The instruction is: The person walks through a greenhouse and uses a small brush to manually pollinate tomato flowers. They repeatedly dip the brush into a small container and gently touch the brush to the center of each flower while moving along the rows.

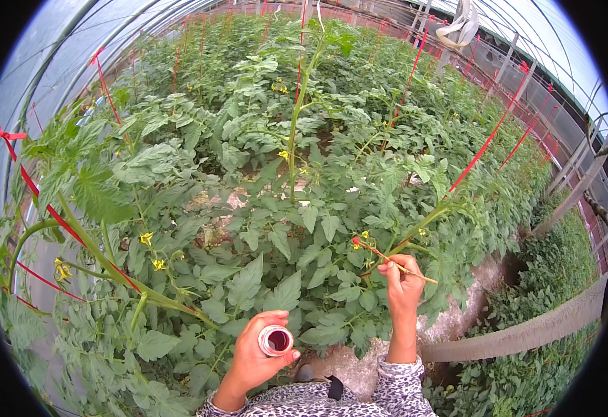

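Observation:
Low in the middle, my left hand is wrapped round a small white-rimmed jar. Its open mouth faces up and shows dark red liquid inside. To the right, my right hand pinches a thin wooden brush, whose red tip points up and left. Beside that tip are small yellow tomato flowers on a leafy plant; whether they touch, I cannot tell. More yellow flowers hang on the tomato plant to the left of my left hand.
Dense tomato plants fill the greenhouse ahead. Red ties run up from several stems. A thick tomato stem slants across the left side. A pale curved bar crosses at lower right, beside a strip of bare ground. Plastic sheeting walls the left.

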The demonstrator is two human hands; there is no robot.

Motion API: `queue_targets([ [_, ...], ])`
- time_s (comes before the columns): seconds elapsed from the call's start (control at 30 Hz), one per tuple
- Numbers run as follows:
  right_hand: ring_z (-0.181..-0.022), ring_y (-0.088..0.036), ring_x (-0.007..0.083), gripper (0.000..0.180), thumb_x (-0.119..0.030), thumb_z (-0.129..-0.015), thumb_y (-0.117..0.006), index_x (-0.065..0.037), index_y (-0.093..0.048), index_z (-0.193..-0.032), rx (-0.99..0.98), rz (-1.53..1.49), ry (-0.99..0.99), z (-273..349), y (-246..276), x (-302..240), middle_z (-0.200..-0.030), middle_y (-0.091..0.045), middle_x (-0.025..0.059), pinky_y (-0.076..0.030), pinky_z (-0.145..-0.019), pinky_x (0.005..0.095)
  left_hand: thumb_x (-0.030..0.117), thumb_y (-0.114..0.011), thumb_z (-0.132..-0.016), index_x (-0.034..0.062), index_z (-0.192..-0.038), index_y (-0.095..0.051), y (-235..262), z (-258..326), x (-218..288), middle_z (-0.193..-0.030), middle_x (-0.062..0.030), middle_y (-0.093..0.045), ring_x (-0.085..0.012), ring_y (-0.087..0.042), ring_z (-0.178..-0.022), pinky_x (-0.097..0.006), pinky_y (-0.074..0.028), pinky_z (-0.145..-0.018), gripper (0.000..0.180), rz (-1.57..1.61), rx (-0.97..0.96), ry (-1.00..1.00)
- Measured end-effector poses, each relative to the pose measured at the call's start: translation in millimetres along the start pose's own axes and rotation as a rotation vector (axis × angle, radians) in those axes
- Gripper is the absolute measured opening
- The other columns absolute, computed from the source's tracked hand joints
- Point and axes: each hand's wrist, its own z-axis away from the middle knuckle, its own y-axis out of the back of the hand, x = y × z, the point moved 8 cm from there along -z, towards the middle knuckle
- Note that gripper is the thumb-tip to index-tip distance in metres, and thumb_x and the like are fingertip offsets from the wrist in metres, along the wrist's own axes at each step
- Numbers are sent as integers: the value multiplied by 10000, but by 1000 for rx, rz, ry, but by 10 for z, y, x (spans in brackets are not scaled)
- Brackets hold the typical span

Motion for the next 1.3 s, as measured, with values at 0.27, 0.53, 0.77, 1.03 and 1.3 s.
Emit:
queue_targets([
  [0.27,-705,-639,154,54,-8,-864,-587,31,-584,-901,-2,19,-5,19,-17,-53,-822,-603,97,-503,-612,259,121,-858,-609,4,-1037,-558,-16,24,-44,-1163,-144,-578,-219,-605,-993,-331,-492,-836,536,29,23,24],
  [0.53,-712,-645,165,66,10,-860,-571,27,-580,-923,109,-3,85,72,185,-301,-856,-616,117,-521,-624,263,125,-869,-586,14,-1042,-547,-4,72,-127,-1161,-153,-569,-216,-603,-1000,-339,-487,-849,570,77,44,75],
  [0.77,-718,-622,180,103,-45,-926,-501,34,-531,-984,456,-82,314,289,1034,-766,-932,-566,137,-553,-658,291,157,-887,-572,14,-1033,-531,10,71,-146,-1167,-148,-573,-211,-603,-995,-340,-486,-853,600,35,32,101],
  [1.03,-745,-631,172,99,-32,-929,-502,34,-536,-993,448,-155,210,200,1082,-491,-965,-564,125,-556,-678,296,154,-891,-567,6,-1029,-529,-139,36,-24,-1166,-147,-573,-212,-603,-991,-341,-485,-847,605,94,14,148],
  [1.3,-742,-623,160,96,-14,-920,-500,39,-542,-989,541,-184,203,318,1306,-533,-966,-557,122,-543,-681,280,150,-893,-569,5,-1031,-528,-177,69,13,-1167,-145,-570,-210,-598,-993,-338,-485,-845,607,91,13,145],
])
